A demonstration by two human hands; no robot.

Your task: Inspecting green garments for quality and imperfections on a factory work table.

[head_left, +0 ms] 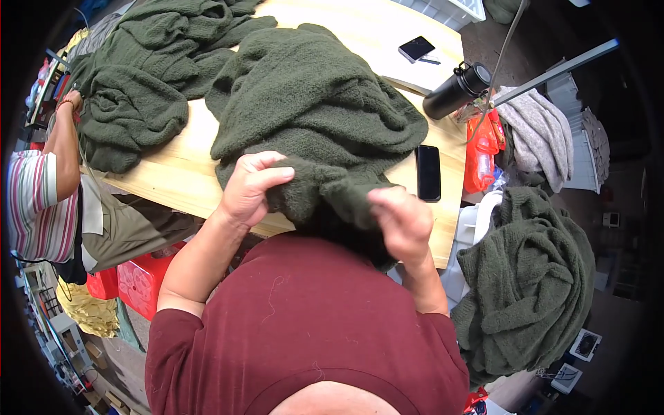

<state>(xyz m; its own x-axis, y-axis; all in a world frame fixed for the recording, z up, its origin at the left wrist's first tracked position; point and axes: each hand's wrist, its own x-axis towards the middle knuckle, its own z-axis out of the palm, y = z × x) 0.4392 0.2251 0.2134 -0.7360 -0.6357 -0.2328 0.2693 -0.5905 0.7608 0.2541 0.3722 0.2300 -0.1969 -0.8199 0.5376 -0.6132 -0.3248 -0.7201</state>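
Observation:
A dark green knitted garment [297, 104] lies bunched on the wooden table in front of me, its near edge drawn up toward my chest. My left hand [252, 185] pinches that edge between thumb and fingers. On the other side of the raised edge, my right hand [403, 220] is closed on the same knit, its fingers slightly blurred. Between the two hands the fabric is gathered and folded. Below it, part of the cloth falls into dark shadow by my lap, where I cannot make out detail.
More green knitwear [131, 90] covers the table's left, beside a co-worker's arm [63, 138]. Right of my garment lie a black phone [428, 173], a black bottle [458, 90] and another phone [416, 48]. A green knit pile [529, 283] fills a white container at my right.

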